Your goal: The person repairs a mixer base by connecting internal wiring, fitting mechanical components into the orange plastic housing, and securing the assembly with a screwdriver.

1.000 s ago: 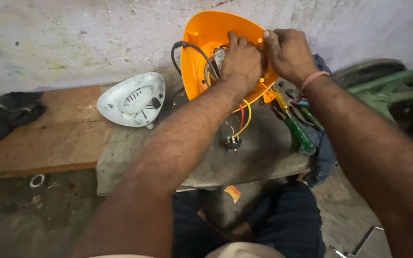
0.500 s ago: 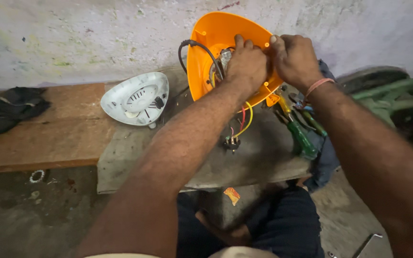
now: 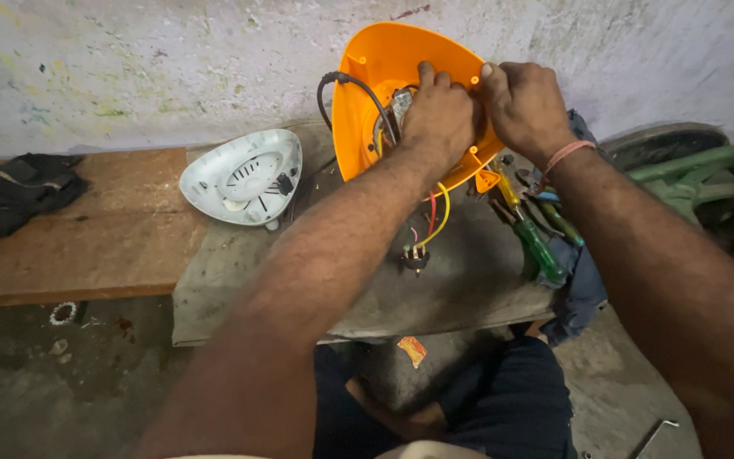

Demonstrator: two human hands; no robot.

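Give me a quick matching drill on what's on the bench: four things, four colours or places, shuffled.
Things:
1. shell
2. cover
3. screwdriver
4. cloth

Descriptions:
A. black, far left on the wooden plank
B. orange, held upright by both hands
C. white, vented, lying left of the shell
D. green handle, lying under the right wrist

Pairs: 1-B, 2-C, 3-D, 4-A

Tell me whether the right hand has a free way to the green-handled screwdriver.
Probably yes: the right hand grips the orange housing, and the green-handled screwdriver lies uncovered just below that wrist, nothing between them.
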